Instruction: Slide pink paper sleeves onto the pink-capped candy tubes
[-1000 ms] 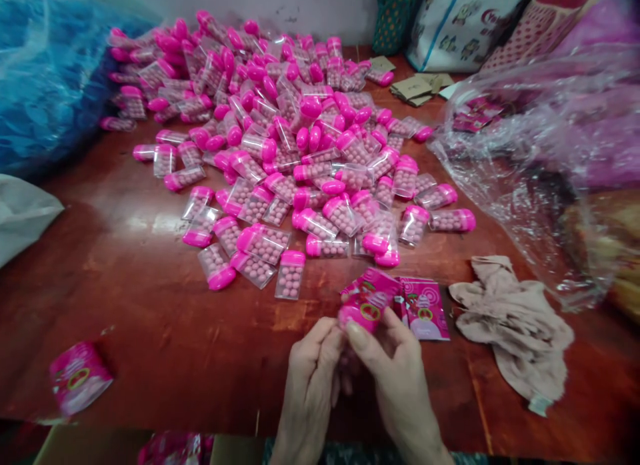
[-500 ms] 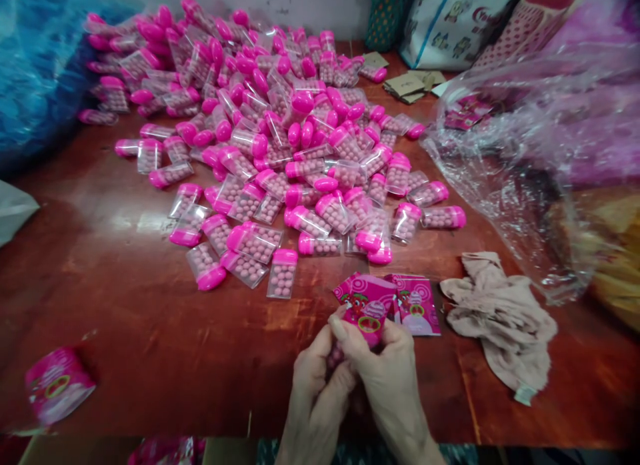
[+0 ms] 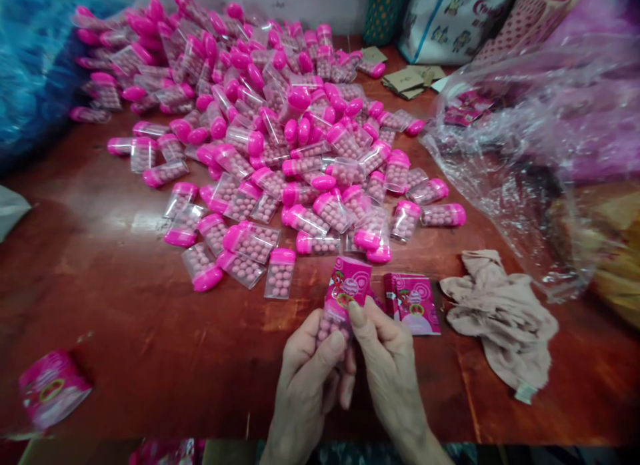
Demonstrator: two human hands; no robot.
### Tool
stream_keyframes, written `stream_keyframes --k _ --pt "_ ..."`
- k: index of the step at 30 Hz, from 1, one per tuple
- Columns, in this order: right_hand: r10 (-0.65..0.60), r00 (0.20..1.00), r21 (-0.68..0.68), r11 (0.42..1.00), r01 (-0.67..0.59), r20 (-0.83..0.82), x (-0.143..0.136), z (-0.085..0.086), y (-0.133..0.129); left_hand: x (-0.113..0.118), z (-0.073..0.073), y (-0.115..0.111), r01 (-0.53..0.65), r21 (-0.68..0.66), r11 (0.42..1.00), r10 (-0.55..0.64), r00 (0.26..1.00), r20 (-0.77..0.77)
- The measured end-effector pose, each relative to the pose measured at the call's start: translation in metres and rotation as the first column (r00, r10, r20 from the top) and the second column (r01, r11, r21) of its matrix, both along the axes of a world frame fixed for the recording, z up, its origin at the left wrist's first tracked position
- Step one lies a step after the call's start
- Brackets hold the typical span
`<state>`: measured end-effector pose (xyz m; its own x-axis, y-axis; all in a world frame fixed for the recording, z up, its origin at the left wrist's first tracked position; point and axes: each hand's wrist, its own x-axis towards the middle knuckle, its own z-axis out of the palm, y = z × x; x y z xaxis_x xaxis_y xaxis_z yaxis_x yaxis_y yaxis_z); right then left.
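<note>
My left hand (image 3: pixel 300 375) grips a clear plastic candy container (image 3: pixel 329 325) filled with round pink balls, its lower part between thumb and fingers. A pink printed wrapper (image 3: pixel 353 278) with a strawberry character covers the container's far part. My right hand (image 3: pixel 387 355) pinches that wrapper, thumb on top and fingers beneath. Just right of it lies a small stack of similar flat wrappers (image 3: pixel 417 305). Beyond both hands spreads a large heap of pink-capped candy containers (image 3: pixel 267 198); the nearest one (image 3: pixel 280 275) lies slightly left of the held one.
A crumpled beige cloth (image 3: pixel 500 318) lies on the brown table (image 3: pixel 165 358) at right, below a clear plastic bag (image 3: pixel 505 178). One wrapped pink item (image 3: pixel 55 388) sits near the left front edge. A blue bag (image 3: pixel 40 71), brown cards (image 3: pixel 410 81) and a white bag (image 3: pixel 450 25) stand farther back.
The wrapper was loosely tilted over the container; now it lines up with the container's far part, and more pink balls show. The view has shifted slightly.
</note>
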<state>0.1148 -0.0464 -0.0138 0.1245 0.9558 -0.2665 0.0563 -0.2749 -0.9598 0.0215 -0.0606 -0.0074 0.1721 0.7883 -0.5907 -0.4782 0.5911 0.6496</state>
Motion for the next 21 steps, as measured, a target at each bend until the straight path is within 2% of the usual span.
stream_keyframes --k 3,6,8,10,12,13,15,16,18,21 --pt "-0.029 1.000 0.035 0.999 0.029 0.009 -0.009 -0.004 -0.007 0.004 -0.003 -0.005 -0.094 -0.008 0.996 0.094 0.995 0.009" --pt "-0.037 0.999 0.045 0.998 0.036 0.015 -0.013 -0.007 -0.013 0.006 -0.006 -0.007 -0.129 -0.021 0.991 0.129 0.992 -0.009" --pt "-0.020 1.000 0.028 0.999 0.020 -0.009 -0.011 -0.007 -0.012 0.006 -0.005 -0.005 -0.105 -0.015 0.994 0.105 0.994 -0.003" --pt "0.007 0.997 -0.019 1.000 -0.009 -0.072 -0.005 -0.006 -0.009 0.003 -0.004 -0.003 -0.030 -0.007 1.000 0.030 0.999 -0.019" --pt "0.001 0.992 -0.056 0.998 -0.008 -0.123 0.003 -0.003 -0.004 -0.001 -0.002 -0.001 0.024 0.019 1.000 -0.021 0.989 -0.148" --pt "-0.007 0.992 -0.062 0.998 -0.001 -0.129 0.007 -0.002 -0.002 -0.003 -0.002 0.000 0.022 0.050 0.998 -0.009 0.967 -0.255" --pt "0.013 0.994 -0.068 0.997 -0.021 -0.105 0.014 0.002 0.002 -0.008 -0.003 0.001 -0.010 0.155 0.988 0.078 0.894 -0.441" --pt "0.062 0.994 -0.067 0.995 -0.068 -0.091 0.016 0.004 0.003 -0.010 -0.003 0.002 -0.021 0.212 0.977 0.122 0.871 -0.475" --pt "0.180 0.979 -0.072 0.980 -0.187 -0.094 0.017 0.006 0.002 -0.011 -0.004 0.003 -0.034 0.261 0.965 0.139 0.907 -0.396" --pt "0.223 0.960 -0.064 0.970 -0.236 -0.168 0.014 0.005 -0.002 -0.006 -0.003 0.009 -0.116 0.153 0.981 0.133 0.986 -0.101"
